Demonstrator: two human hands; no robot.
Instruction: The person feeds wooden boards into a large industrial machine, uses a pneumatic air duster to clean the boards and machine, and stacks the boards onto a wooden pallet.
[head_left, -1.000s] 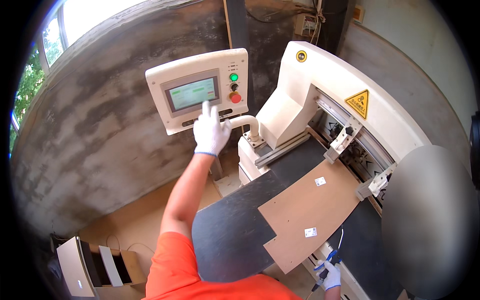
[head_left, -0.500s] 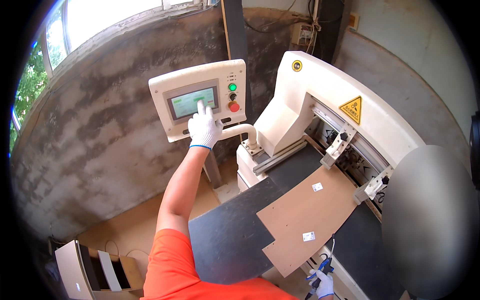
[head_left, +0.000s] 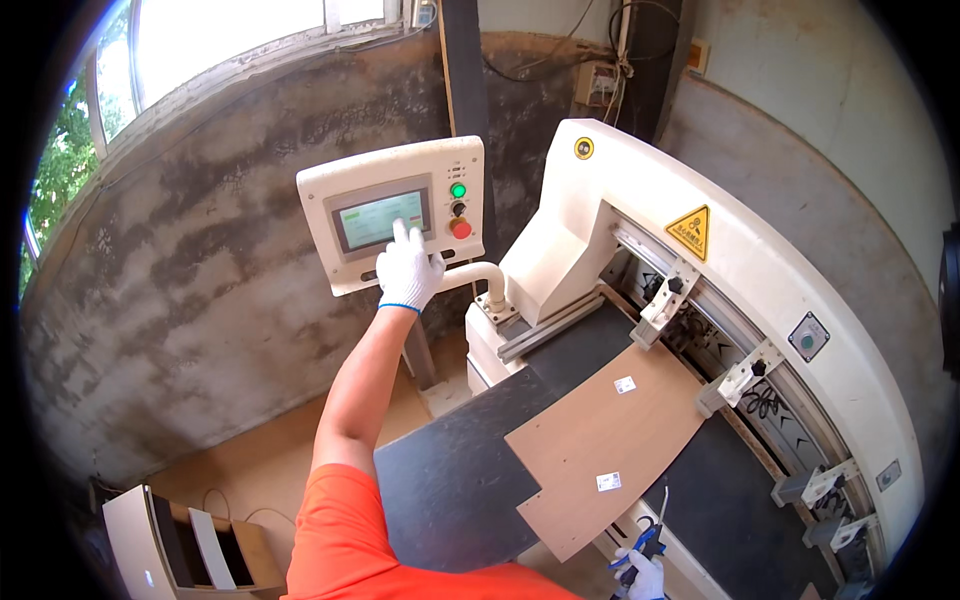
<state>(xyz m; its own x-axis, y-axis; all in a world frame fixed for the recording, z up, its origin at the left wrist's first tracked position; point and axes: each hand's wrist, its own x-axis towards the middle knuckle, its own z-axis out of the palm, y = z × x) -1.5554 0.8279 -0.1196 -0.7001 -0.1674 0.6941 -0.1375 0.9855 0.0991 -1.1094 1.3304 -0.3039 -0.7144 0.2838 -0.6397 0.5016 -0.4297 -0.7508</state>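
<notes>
My left hand (head_left: 408, 266), in a white knit glove with a blue cuff, reaches to the touchscreen (head_left: 382, 218) of a cream control panel (head_left: 316, 208). Its foremost fingers are stretched out over the lower part of the screen, and nothing is held in it. Whether a fingertip presses the glass, I cannot tell. Low in the picture my right hand (head_left: 643, 578), gloved too, grips a blue air blow gun (head_left: 650, 543) with a thin bent nozzle pointing up. Beside it lies a brown board (head_left: 620, 430) with a notched edge and two white labels, under the machine's clamps.
The cream machine (head_left: 640, 170) arches over a black worktable (head_left: 450, 470), with a yellow warning triangle on its front and several clamps (head_left: 665, 305) along a rail. A green button and a red knob (head_left: 460, 230) sit right of the screen. Panels (head_left: 140, 540) stand on the floor at lower left.
The blurred grey shape at the right is gone, uncovering more clamps and the arch's right end. The view has shifted slightly. My left hand stays at the screen; my right still holds the blow gun.
</notes>
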